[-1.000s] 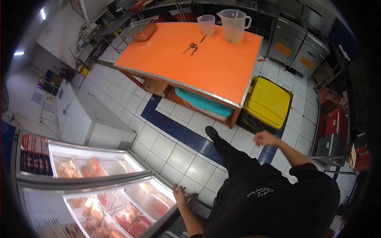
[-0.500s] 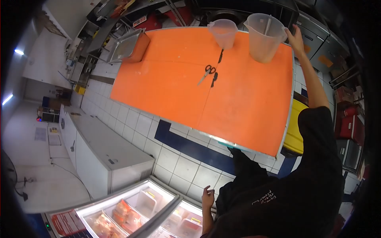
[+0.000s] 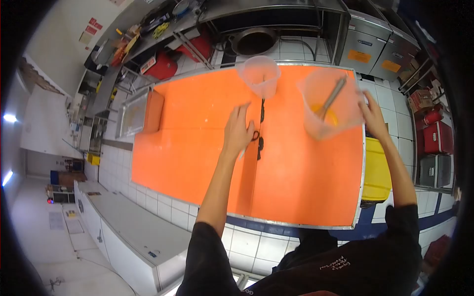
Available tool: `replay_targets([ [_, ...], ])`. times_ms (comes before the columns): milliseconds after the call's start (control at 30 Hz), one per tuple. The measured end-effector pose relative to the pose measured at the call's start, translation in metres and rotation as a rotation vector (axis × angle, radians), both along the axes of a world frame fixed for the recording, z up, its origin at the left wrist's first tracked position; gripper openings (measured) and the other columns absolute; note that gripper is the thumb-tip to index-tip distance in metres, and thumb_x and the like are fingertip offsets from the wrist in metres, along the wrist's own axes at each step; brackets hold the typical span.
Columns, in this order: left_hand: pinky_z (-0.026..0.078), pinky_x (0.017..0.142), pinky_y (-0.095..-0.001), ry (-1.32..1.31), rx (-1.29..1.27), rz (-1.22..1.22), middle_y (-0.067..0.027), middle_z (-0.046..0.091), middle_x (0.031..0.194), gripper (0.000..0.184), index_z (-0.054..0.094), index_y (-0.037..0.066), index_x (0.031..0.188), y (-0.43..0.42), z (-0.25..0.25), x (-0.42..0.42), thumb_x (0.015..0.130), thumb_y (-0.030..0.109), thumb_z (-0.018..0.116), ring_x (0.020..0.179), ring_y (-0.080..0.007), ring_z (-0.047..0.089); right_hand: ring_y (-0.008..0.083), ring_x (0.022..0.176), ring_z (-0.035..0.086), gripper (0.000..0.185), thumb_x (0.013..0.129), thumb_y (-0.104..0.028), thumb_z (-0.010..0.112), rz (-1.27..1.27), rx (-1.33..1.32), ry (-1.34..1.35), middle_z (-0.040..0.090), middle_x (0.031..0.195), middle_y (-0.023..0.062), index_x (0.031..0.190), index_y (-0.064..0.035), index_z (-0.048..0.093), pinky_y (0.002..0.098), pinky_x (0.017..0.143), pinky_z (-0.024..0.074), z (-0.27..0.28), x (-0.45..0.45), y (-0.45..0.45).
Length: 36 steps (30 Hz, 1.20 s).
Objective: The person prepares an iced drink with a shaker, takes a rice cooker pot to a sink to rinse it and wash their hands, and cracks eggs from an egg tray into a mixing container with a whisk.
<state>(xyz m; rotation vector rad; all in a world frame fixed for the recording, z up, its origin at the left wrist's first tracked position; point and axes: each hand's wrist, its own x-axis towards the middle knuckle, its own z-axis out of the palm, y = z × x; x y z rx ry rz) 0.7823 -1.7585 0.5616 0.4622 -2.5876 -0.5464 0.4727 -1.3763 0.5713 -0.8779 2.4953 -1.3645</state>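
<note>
A large translucent plastic jug [image 3: 311, 111] is at the right of the orange tabletop [image 3: 187, 163], tilted and slightly blurred. In it are a whisk [image 3: 335, 93] with a grey handle and some yellow-orange content [image 3: 332, 117]. My right hand [image 3: 374, 117] is closed on the jug's handle side. My left hand [image 3: 239, 132] reaches over the table with its fingers apart and nothing in them. Beyond it stands a smaller translucent jug [image 3: 259, 79]. Black-handled scissors [image 3: 256, 135] lie beside my left hand, partly hidden by it.
A metal tray [image 3: 134, 116] sits at the table's left end. Behind the table runs a steel counter [image 3: 276, 11], with a large dark round pan [image 3: 254, 40] underneath. A yellow bin [image 3: 376, 170] stands by the right edge, and a white chest freezer [image 3: 133, 222] at lower left.
My left hand has risen from beside the lit freezer to over the table. My right hand has brought the large jug nearer and tilted it. The view has shifted, showing more of the far counter.
</note>
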Motion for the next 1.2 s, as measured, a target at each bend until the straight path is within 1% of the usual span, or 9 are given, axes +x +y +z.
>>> replay_targets([
  [100,0.056,0.102,-0.0474,-0.013,-0.227,-0.019,-0.0115,0.061,0.144,0.064,0.055,0.012,0.156,-0.049,-0.001,-0.084,0.095,0.012,0.073,0.128,-0.0346,0.064,0.0143,0.061,0.044,0.043,0.108,-0.023,0.057,-0.016,-0.018,0.156,0.045,0.067,0.0070,0.145,-0.0004,0.059,0.0380,0.057,0.0365,-0.013,0.054,0.040],
  [200,0.059,0.093,-0.0471,-0.144,-0.330,-0.042,-0.0114,0.070,0.130,0.047,0.068,0.012,0.141,-0.059,-0.020,-0.128,0.094,0.016,0.076,0.116,-0.0340,0.070,0.0146,0.056,0.041,0.037,0.107,-0.014,0.053,-0.095,-0.008,-0.043,0.041,0.063,0.0057,0.141,-0.0016,0.060,0.0375,0.055,0.0319,0.008,0.115,0.048],
  [267,0.061,0.081,-0.0460,-0.260,-0.333,0.021,-0.0105,0.076,0.109,0.021,0.077,0.009,0.115,-0.061,-0.035,-0.139,0.095,0.017,0.076,0.099,-0.0333,0.073,0.0144,0.056,0.040,0.037,0.106,-0.013,0.053,-0.097,-0.001,-0.058,0.041,0.063,0.0057,0.141,-0.0027,0.061,0.0372,0.055,0.0311,0.026,0.137,0.041],
  [400,0.059,0.072,-0.0472,-0.092,-0.358,0.026,-0.0102,0.075,0.093,0.009,0.076,0.008,0.096,-0.054,-0.018,-0.086,0.097,0.017,0.074,0.087,-0.0337,0.073,0.0134,0.057,0.038,0.038,0.106,-0.012,0.052,-0.057,0.007,-0.088,0.040,0.064,0.0055,0.143,-0.0052,0.061,0.0360,0.056,0.0297,0.031,0.154,0.025],
  [667,0.055,0.071,-0.0474,-0.057,-0.215,0.176,-0.0068,0.076,0.097,0.010,0.077,0.010,0.103,-0.032,0.041,0.210,0.094,0.014,0.078,0.086,-0.0326,0.071,0.0050,0.063,0.032,0.037,0.103,-0.012,0.054,0.044,-0.167,-0.259,0.034,0.070,-0.0081,0.138,-0.0035,0.063,0.0293,0.057,0.0244,0.016,0.225,-0.047],
  [867,0.057,0.078,-0.0449,-0.234,-0.160,0.345,-0.0041,0.078,0.103,0.009,0.080,0.011,0.101,-0.096,-0.005,0.388,0.095,0.018,0.076,0.091,-0.0292,0.073,0.0031,0.060,0.033,0.033,0.102,-0.009,0.053,0.176,-0.201,-0.371,0.036,0.070,-0.0094,0.133,-0.0041,0.064,0.0275,0.055,0.0237,0.069,0.362,-0.152],
  [967,0.058,0.081,-0.0458,-0.168,-0.189,0.309,-0.0042,0.078,0.107,0.013,0.080,0.013,0.106,-0.143,-0.038,0.430,0.096,0.018,0.074,0.097,-0.0287,0.073,0.0030,0.059,0.035,0.032,0.101,-0.009,0.054,0.205,-0.232,-0.369,0.038,0.068,-0.0094,0.131,-0.0040,0.065,0.0271,0.055,0.0250,0.089,0.447,-0.215],
  [1067,0.060,0.090,-0.0476,0.007,0.019,0.179,-0.0103,0.070,0.134,0.033,0.071,0.010,0.132,-0.176,-0.049,0.446,0.100,0.020,0.068,0.114,-0.0337,0.072,0.0031,0.059,0.036,0.033,0.100,-0.008,0.055,0.272,-0.194,-0.385,0.040,0.067,-0.0094,0.131,-0.0035,0.065,0.0270,0.055,0.0262,0.106,0.534,-0.269],
  [1200,0.060,0.097,-0.0480,0.086,0.109,0.133,-0.0152,0.058,0.151,0.056,0.056,0.008,0.154,-0.206,0.041,0.522,0.101,0.021,0.068,0.121,-0.0380,0.069,0.0030,0.056,0.039,0.033,0.098,-0.007,0.056,0.382,-0.131,-0.441,0.046,0.065,-0.0085,0.130,-0.0026,0.065,0.0268,0.053,0.0291,0.134,0.636,-0.346],
])
